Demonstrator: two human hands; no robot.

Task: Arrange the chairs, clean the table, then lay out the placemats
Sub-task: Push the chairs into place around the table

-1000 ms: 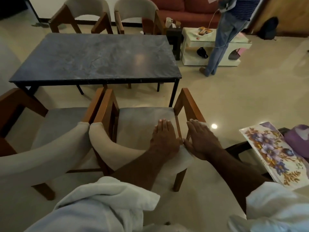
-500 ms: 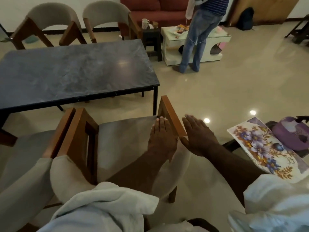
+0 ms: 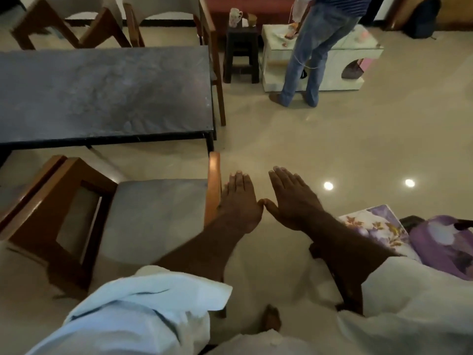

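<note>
A wooden chair (image 3: 153,216) with a grey seat stands before me, facing the dark stone table (image 3: 102,93). My left hand (image 3: 239,201) is flat with straight fingers, just right of the chair's right armrest (image 3: 213,185). My right hand (image 3: 294,198) is also flat and held over the floor, thumb tip meeting my left thumb. Neither hand holds anything. Floral placemats (image 3: 376,229) lie on a surface at my right. Two more chairs (image 3: 71,24) stand at the table's far side.
A person in jeans (image 3: 309,60) stands by a white low table (image 3: 332,60) at the back right. A dark stool (image 3: 242,55) with a mug (image 3: 235,17) stands beside it. A purple bag (image 3: 445,244) lies right of the placemats. Open floor spreads to the right.
The view has swung right, so the chair now sits left of my hands. Both hands have left the chair's backrest and armrest and now hover flat beside it.
</note>
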